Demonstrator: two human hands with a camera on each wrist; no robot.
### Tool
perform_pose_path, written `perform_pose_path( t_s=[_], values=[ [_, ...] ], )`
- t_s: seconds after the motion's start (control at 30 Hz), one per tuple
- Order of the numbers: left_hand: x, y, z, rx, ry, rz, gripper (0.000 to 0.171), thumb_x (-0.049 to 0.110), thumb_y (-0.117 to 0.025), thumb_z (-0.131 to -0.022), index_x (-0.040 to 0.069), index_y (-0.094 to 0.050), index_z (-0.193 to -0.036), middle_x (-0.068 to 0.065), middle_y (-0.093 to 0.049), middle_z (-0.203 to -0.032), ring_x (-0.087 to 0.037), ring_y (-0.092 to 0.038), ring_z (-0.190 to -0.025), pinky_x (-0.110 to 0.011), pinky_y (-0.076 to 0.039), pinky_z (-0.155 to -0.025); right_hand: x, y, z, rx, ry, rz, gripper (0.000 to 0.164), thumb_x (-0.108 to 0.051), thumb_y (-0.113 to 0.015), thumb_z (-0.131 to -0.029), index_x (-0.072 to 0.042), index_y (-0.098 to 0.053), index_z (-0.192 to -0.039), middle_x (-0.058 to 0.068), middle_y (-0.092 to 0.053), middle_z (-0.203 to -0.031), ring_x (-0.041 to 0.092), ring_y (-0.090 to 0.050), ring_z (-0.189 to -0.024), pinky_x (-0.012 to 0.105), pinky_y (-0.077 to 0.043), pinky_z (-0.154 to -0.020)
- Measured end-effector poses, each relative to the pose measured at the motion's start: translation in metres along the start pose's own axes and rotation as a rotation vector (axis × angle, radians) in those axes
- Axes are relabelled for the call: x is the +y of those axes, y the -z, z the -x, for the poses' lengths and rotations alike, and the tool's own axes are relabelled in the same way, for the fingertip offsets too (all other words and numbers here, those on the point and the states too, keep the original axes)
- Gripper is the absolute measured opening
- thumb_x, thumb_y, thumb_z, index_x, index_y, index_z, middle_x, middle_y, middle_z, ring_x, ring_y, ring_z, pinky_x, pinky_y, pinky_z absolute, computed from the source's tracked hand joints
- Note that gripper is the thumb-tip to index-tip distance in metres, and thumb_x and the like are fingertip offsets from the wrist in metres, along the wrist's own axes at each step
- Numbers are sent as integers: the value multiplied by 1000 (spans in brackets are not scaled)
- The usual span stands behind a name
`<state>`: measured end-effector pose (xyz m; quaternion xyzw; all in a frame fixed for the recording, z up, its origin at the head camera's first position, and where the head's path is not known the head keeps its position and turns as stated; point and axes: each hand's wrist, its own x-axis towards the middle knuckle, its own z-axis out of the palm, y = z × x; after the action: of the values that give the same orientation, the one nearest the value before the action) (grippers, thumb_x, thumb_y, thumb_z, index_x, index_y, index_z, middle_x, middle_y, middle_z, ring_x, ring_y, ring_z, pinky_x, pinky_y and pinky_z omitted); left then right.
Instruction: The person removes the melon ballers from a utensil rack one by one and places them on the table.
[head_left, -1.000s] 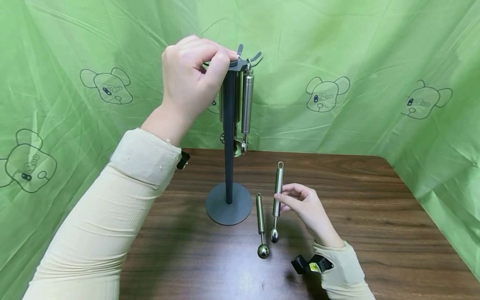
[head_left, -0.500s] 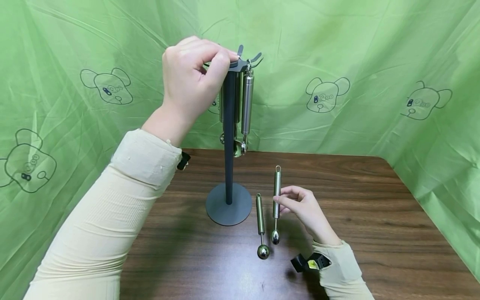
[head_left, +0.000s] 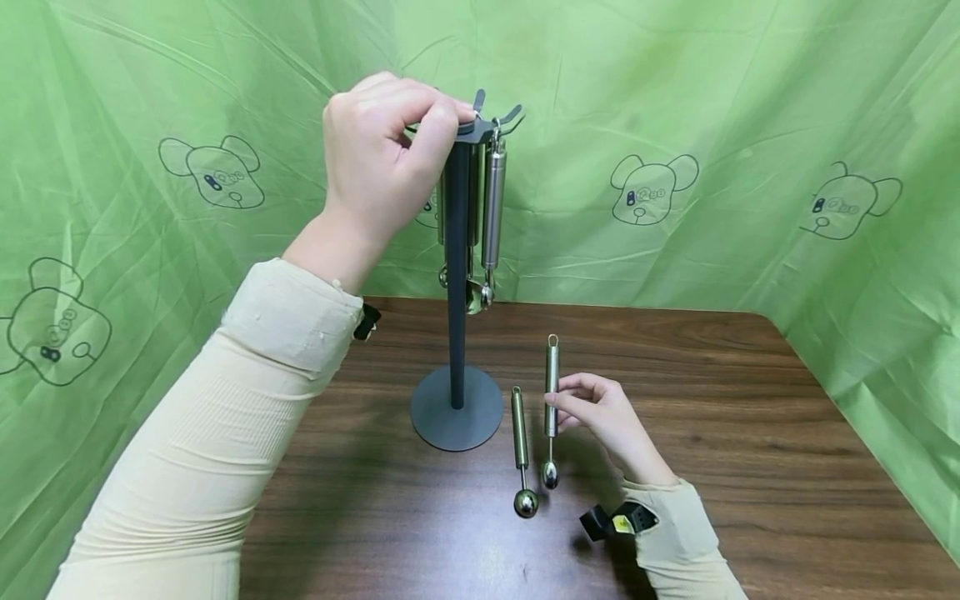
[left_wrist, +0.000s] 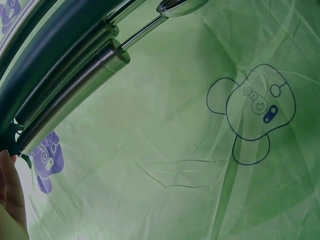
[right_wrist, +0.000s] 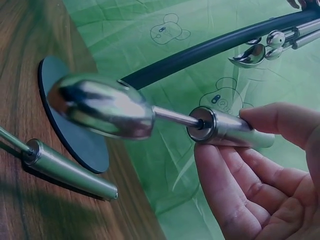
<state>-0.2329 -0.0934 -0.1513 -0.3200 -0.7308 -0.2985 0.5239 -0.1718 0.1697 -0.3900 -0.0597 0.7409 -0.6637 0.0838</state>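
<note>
My left hand (head_left: 386,150) grips the top of a dark grey utensil stand (head_left: 457,333), its fingers curled at the hook plate. In the right wrist view, my right hand (right_wrist: 265,185) pinches the steel handle of a melon baller (right_wrist: 110,107) with an oval scoop between thumb and fingers. In the head view this melon baller is nearly vertical, hanging loop up and scoop low over the table. Just left of it, a second melon baller (head_left: 521,433) with a round scoop lies on the table. Several steel scoops (head_left: 493,208) hang from the stand's hooks, partly hidden behind the pole.
The stand's round base (head_left: 431,417) rests on the brown wooden table (head_left: 712,400). Green cloth (head_left: 570,83) printed with bear heads encloses the back and sides. Upturned hooks (head_left: 513,115) stick out at the stand's top right.
My right hand has shifted slightly left and toward me with the oval melon baller, which now stands straighter beside the lying one. The left hand has kept its hold on the stand.
</note>
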Motion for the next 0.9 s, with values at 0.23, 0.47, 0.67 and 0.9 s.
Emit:
perform_pose_path(
  t_s=[0.23,0.47,0.67,0.9],
  values=[
    [0,0,0,8,-1,2,37,15,-45,-88,7,-81,-81,-8,-78,-83,-22,-64,-65,-15,-35,-58,3,0,-2,-8,-14,-9,33,-4,-67,-89,18,-56,-110,1,-70,-80,11,-67,-62,32,-60,-64],
    [0,0,-1,11,0,5,37,15,-45,-88,7,-81,-81,-8,-78,-82,-22,-64,-65,-15,-35,-58,11,2,-7,-22,-37,-6,31,-5,-67,-89,16,-58,-110,1,-70,-81,11,-68,-63,31,-60,-65],
    [0,0,-1,15,2,9,37,15,-45,-89,7,-81,-81,-8,-78,-82,-23,-64,-65,-15,-35,-58,18,4,-11,-26,-71,15,31,-8,-67,-89,13,-59,-110,1,-71,-81,12,-68,-62,32,-60,-65],
    [0,0,-1,13,7,7,37,15,-45,-89,7,-81,-81,-8,-78,-83,-22,-64,-65,-15,-35,-58,22,6,-13,-50,-70,2,30,-7,-67,-89,15,-58,-108,7,-71,-81,12,-68,-60,33,-60,-64]
  ],
)
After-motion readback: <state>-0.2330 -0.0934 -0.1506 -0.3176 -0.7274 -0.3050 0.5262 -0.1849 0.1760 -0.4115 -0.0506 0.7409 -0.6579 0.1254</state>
